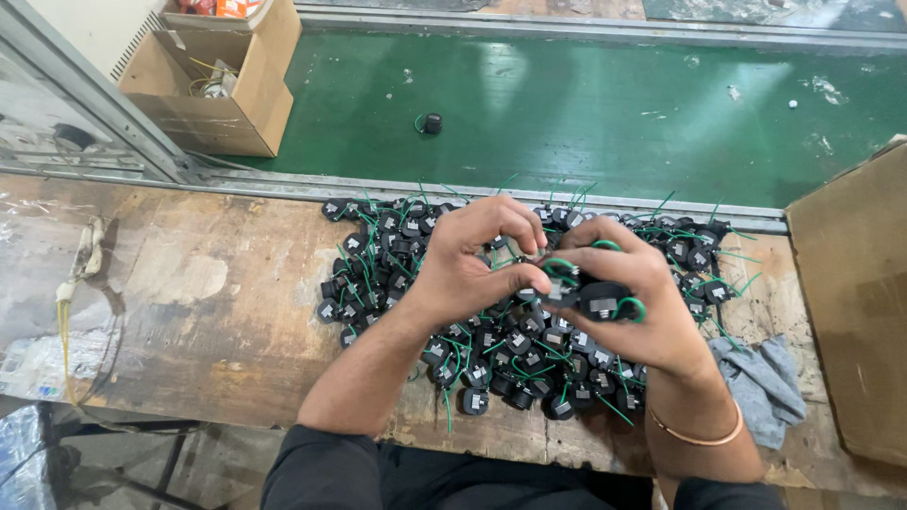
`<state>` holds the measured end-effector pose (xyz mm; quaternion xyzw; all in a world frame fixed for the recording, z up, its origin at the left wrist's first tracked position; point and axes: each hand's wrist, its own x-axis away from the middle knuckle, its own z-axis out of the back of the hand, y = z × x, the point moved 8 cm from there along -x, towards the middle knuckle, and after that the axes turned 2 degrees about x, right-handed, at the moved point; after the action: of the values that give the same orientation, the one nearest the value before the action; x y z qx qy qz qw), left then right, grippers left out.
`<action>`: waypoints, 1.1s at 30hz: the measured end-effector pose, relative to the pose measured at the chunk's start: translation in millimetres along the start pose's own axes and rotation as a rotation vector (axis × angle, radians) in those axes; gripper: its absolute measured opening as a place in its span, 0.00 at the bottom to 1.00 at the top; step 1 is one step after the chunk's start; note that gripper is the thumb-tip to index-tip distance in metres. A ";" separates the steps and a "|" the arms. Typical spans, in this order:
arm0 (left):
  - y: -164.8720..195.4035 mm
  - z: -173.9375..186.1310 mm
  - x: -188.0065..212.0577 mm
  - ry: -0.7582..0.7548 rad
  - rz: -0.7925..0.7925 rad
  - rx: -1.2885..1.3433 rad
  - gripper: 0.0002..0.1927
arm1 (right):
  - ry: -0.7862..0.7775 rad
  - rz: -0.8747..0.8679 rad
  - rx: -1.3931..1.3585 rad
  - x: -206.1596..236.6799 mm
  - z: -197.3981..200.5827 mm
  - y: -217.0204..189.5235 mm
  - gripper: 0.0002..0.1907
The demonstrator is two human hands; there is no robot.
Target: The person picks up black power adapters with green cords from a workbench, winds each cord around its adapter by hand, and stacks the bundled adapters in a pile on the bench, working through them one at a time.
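A heap of several small black round parts with green wires [378, 255] lies on the worn wooden bench [208, 293]. Both hands hover over its middle. My right hand [642, 302] grips one black part with a green wire loop [600, 300]. My left hand [468, 264] pinches the end of that same part and its green wire with thumb and fingertips. The two hands touch at the part. A thin bangle sits on my right wrist.
A green conveyor belt [586, 113] runs behind the bench, with one lone black part [432, 123] on it. An open cardboard box [213, 85] stands at the back left, another carton [855, 293] at the right. A grey rag [761, 378] lies beside the heap.
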<state>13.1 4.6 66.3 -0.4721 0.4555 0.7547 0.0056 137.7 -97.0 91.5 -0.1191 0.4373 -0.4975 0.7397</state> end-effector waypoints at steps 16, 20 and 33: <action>-186.9 -57.8 63.0 -0.741 0.411 -0.957 0.11 | 0.662 0.001 -0.780 51.0 70.2 34.5 0.23; -164.7 -49.6 45.7 -0.635 0.350 -0.873 0.10 | 0.672 0.008 -0.791 54.0 69.9 39.5 0.23; -41.9 -19.7 3.4 -0.530 0.193 -0.498 0.08 | 0.706 -0.124 -1.184 54.4 53.5 70.6 0.18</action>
<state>43.5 14.0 32.5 -0.2021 0.2830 0.9355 -0.0627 230.0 -123.0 51.1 -0.3586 0.8421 -0.2254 0.3338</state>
